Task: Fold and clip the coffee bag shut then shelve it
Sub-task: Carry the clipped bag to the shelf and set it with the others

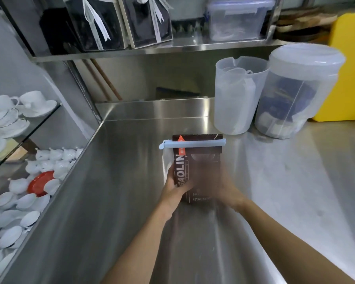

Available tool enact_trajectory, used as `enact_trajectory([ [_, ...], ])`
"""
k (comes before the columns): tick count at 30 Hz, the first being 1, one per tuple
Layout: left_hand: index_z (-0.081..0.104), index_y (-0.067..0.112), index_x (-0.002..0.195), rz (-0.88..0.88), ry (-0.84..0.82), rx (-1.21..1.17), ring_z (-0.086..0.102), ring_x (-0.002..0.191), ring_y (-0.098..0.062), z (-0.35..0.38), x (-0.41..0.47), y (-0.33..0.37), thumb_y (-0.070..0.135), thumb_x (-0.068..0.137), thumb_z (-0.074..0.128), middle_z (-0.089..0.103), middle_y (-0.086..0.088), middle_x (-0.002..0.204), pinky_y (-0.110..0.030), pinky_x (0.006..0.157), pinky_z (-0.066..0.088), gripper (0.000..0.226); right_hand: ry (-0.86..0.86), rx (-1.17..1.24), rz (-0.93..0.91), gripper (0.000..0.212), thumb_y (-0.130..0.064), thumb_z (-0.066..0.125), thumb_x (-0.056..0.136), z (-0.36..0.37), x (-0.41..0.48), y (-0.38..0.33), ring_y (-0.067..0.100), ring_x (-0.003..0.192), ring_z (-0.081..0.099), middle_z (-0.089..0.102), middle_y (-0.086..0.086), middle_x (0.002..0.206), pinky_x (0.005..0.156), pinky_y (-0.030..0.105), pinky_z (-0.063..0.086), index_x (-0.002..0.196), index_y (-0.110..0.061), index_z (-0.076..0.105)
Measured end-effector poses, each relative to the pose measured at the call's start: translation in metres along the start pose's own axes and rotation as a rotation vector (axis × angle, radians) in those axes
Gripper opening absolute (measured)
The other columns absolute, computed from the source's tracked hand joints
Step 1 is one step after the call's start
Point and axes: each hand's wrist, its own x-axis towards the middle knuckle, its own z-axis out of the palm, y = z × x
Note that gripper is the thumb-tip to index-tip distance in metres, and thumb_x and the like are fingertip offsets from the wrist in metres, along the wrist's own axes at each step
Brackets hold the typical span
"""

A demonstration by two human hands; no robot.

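Observation:
A dark brown coffee bag with white lettering stands upright on the steel counter in the middle of the view. Its top is folded over, and a long pale blue clip lies across the fold. My left hand grips the bag's lower left side. My right hand is blurred with motion against the bag's lower right side, and its grip cannot be made out. The steel shelf runs above the counter's back.
Two translucent plastic containers stand at the back right beside a yellow bin. On the shelf sit dark ribboned boxes and a clear lidded box. White cups and saucers fill glass shelves at left.

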Motion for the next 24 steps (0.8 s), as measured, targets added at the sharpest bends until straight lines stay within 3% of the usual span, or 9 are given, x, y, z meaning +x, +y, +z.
enact_trajectory([
  [5,0.047,0.025,0.119,0.008,0.08,-0.016,0.062,0.09,0.004,0.001,0.0,0.003,0.011,0.07,0.074,0.066,0.012,0.102,-0.012,0.075,0.046,0.057,0.045,0.011,0.028,0.097,-0.025,0.084,0.053,0.005,0.0,-0.002,0.017,0.117,0.055,0.052,0.004,0.129,0.103,0.049,0.042,0.13,-0.03,0.026],
  [9,0.05,0.017,0.117,0.013,0.175,-0.043,0.062,0.089,-0.003,-0.003,-0.015,0.013,0.01,0.07,0.074,0.066,0.006,0.1,-0.006,0.068,0.048,0.053,0.008,0.002,0.033,0.086,-0.01,0.081,0.061,0.012,-0.001,-0.014,0.02,0.109,0.058,0.059,0.0,0.114,0.098,0.041,0.047,0.127,-0.024,0.027],
  [11,0.051,0.017,0.115,0.018,0.243,-0.066,0.062,0.09,-0.004,-0.011,-0.027,0.02,0.014,0.068,0.076,0.067,0.002,0.103,-0.012,0.071,0.048,0.054,-0.03,-0.011,0.001,0.086,-0.007,0.08,0.06,0.02,0.002,-0.026,0.02,0.107,0.059,0.059,0.002,0.113,0.096,0.041,0.048,0.126,-0.025,0.028],
  [14,0.05,0.022,0.118,0.022,0.386,-0.095,0.061,0.1,-0.011,-0.035,-0.051,0.035,0.027,0.058,0.079,0.066,0.001,0.11,-0.026,0.084,0.047,0.067,-0.156,0.018,-0.06,0.085,0.001,0.078,0.062,0.047,0.007,-0.053,0.013,0.103,0.059,0.058,0.001,0.112,0.097,0.041,0.048,0.126,-0.02,0.027],
  [16,0.049,0.023,0.12,0.057,0.492,-0.095,0.061,0.102,-0.012,-0.056,-0.075,0.048,0.025,0.061,0.079,0.067,0.002,0.11,-0.029,0.088,0.047,0.066,-0.253,0.041,-0.106,0.084,0.004,0.077,0.063,0.074,0.008,-0.073,0.01,0.103,0.058,0.056,0.0,0.113,0.097,0.038,0.047,0.127,-0.017,0.026],
  [20,0.052,0.022,0.116,0.154,0.691,-0.064,0.063,0.099,-0.012,-0.1,-0.135,0.076,0.017,0.07,0.074,0.067,0.002,0.108,-0.026,0.082,0.05,0.051,-0.446,0.069,-0.188,0.081,-0.001,0.079,0.061,0.139,-0.001,-0.11,-0.003,0.096,0.06,0.057,-0.011,0.109,0.09,0.025,0.05,0.122,-0.025,0.03],
  [24,0.054,0.02,0.113,0.252,0.854,-0.011,0.066,0.087,-0.007,-0.145,-0.206,0.101,0.014,0.072,0.073,0.07,0.008,0.097,-0.021,0.071,0.054,0.045,-0.585,0.094,-0.251,0.079,-0.008,0.081,0.061,0.208,-0.031,-0.15,0.003,0.102,0.058,0.06,-0.012,0.11,0.088,0.025,0.047,0.119,-0.032,0.034],
])
